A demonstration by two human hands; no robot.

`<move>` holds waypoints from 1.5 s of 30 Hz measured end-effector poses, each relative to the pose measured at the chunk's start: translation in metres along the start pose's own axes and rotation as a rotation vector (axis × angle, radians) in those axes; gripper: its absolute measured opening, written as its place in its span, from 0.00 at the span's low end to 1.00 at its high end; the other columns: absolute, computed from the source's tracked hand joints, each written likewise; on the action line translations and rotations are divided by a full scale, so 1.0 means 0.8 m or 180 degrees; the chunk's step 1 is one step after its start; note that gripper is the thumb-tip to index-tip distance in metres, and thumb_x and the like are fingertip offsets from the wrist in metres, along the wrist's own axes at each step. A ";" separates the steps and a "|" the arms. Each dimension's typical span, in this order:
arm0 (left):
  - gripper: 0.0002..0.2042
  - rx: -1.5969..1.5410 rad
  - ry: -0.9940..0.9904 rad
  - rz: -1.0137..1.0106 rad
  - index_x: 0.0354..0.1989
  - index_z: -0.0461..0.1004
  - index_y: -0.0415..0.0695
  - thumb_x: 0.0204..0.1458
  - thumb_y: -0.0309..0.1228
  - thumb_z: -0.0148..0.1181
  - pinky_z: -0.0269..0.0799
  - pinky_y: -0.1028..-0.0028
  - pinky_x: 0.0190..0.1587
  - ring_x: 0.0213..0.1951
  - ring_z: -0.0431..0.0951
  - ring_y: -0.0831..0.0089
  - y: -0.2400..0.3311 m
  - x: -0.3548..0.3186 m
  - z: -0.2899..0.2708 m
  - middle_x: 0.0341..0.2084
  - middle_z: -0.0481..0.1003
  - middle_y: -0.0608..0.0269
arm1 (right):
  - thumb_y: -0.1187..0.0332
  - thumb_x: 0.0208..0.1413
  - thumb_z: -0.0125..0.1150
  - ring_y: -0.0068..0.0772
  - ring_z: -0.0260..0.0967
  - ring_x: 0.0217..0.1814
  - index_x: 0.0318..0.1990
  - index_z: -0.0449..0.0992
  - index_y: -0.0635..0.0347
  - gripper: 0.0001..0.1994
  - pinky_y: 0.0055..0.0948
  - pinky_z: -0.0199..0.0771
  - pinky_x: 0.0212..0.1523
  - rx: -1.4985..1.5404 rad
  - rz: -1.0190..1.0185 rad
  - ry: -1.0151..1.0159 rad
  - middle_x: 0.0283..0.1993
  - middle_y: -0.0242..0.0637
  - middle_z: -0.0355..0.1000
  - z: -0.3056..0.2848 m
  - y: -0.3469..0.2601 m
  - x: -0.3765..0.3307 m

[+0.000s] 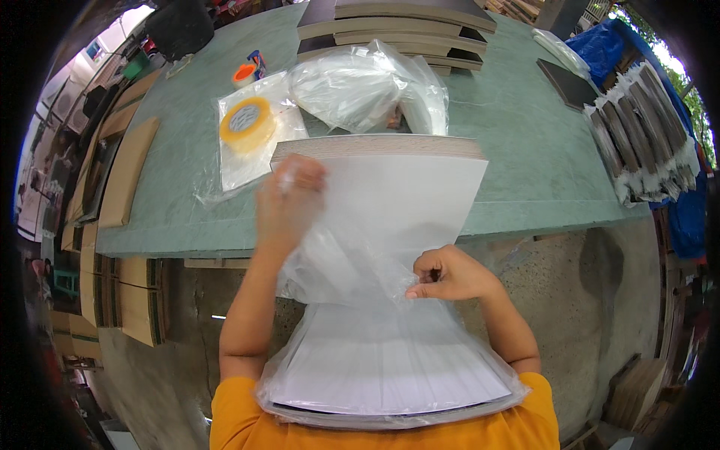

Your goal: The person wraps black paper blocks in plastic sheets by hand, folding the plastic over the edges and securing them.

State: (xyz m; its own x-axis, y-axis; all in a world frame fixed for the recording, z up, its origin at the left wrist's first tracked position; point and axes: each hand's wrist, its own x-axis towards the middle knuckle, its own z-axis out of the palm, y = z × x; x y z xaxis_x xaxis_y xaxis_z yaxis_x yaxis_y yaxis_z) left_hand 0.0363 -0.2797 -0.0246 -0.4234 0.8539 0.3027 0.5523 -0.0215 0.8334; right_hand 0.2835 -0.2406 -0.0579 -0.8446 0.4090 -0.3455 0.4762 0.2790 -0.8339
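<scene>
A thick stack of white-faced panels (pixel 397 187) with a greyish layered far edge leans between my chest and the table's edge. Its near part is inside a clear plastic bag (pixel 390 360), whose gathered opening lies across the middle. On the right, my right hand (pixel 454 274) is closed, pinching the bag's bunched edge between thumb and fingers. My left hand (pixel 291 199) is raised over the far left part of the panels, smeared by motion. Its fingers look curled, but whether they hold any plastic cannot be made out.
The green table (pixel 547 180) carries a yellow tape roll (pixel 246 124) on flat plastic bags, an orange tape roll (pixel 244 73), crumpled clear plastic (pixel 345 82) and stacked dark-topped boards (pixel 397 34). Wrapped panels (pixel 641 135) stand at right. Cardboard pieces (pixel 131 172) line the left.
</scene>
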 end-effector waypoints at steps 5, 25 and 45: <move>0.11 -0.0910 -0.0278 -0.0410 0.24 0.68 0.37 0.47 0.34 0.54 0.63 0.78 0.23 0.18 0.67 0.75 0.026 -0.033 -0.045 0.15 0.69 0.62 | 0.69 0.43 0.61 0.20 0.65 0.27 0.26 0.73 0.65 0.08 0.20 0.64 0.31 0.1755 -0.0863 0.0542 0.23 0.31 0.69 0.012 0.014 0.002; 0.17 -0.0206 -0.2206 0.0399 0.21 0.68 0.37 0.33 0.37 0.67 0.62 0.75 0.23 0.19 0.66 0.70 0.027 -0.066 -0.006 0.16 0.68 0.59 | 0.73 0.48 0.54 0.21 0.66 0.32 0.33 0.72 0.70 0.08 0.21 0.66 0.33 0.1669 -0.0656 0.0595 0.31 0.36 0.71 0.014 -0.038 0.027; 0.12 -0.0600 -0.1522 0.0806 0.25 0.67 0.38 0.38 0.30 0.63 0.64 0.74 0.27 0.23 0.68 0.63 0.053 -0.062 0.013 0.19 0.68 0.56 | 0.71 0.45 0.59 0.15 0.63 0.25 0.25 0.72 0.65 0.06 0.17 0.63 0.26 0.2274 -0.0880 0.0946 0.22 0.30 0.69 0.003 -0.032 0.013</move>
State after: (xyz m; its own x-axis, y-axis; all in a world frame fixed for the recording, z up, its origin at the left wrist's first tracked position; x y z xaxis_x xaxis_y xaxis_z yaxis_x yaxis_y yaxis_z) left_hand 0.0879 -0.3176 -0.0090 0.1017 0.9494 0.2972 0.4379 -0.3110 0.8435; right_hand 0.2622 -0.2455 -0.0409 -0.7609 0.6475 -0.0425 -0.0950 -0.1760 -0.9798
